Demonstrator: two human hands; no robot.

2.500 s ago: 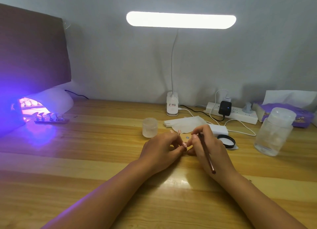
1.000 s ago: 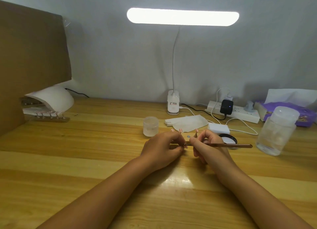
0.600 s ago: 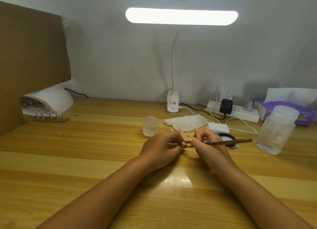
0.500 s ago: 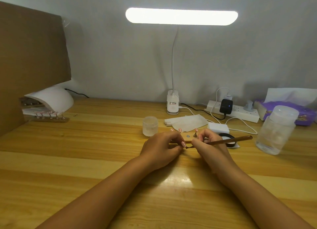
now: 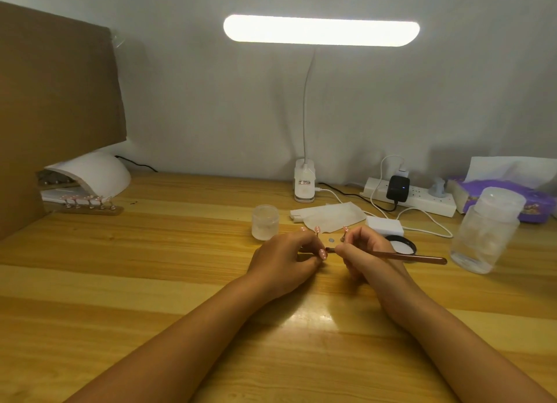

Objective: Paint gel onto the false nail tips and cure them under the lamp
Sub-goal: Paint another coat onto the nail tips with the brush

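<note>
My left hand (image 5: 286, 259) pinches a pink dotted false nail tip (image 5: 323, 254) at the middle of the wooden desk. My right hand (image 5: 366, 250) grips a rose-gold brush (image 5: 407, 256) lying almost level, its tip against that nail. Between the hands lies a wooden nail-tip stand (image 5: 330, 239) with pink tips sticking up. A white curing lamp (image 5: 90, 173) sits at the far left, its light off. In front of it rests a second stand with several pink tips (image 5: 90, 205).
A small frosted jar (image 5: 265, 225), white wipes (image 5: 331, 218), a black-rimmed lid (image 5: 402, 247) and a large clear jar (image 5: 489, 230) stand behind and right of my hands. A desk lamp (image 5: 305, 188), power strip (image 5: 422, 200), tissue pack (image 5: 512, 197) line the wall. A cardboard panel (image 5: 54, 107) blocks the left.
The curing lamp's purple light went out. My right hand turned the brush from pointing toward me to lying level with its handle to the right, tip at the nail my left hand holds.
</note>
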